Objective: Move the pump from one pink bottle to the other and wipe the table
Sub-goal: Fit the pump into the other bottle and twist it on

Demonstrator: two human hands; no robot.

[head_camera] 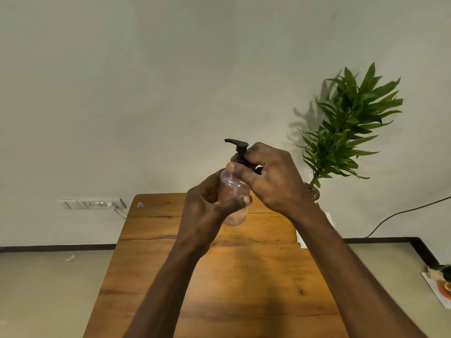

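Note:
I hold a clear pink bottle [233, 191] up in the air above the far half of the wooden table [219, 276]. My left hand [207, 211] wraps around the bottle's body from the left. A black pump [239, 147] sits on the bottle's neck, its spout pointing left. My right hand [271, 176] grips the pump's collar with thumb and fingers. The second pink bottle and any cloth are out of sight.
A green potted plant [349, 128] stands at the table's far right corner by the wall. A white object [302, 237] lies at the table's right edge, mostly hidden by my right forearm. Wall sockets [92, 204] sit at left. Items on paper [441, 286] lie on the floor at right.

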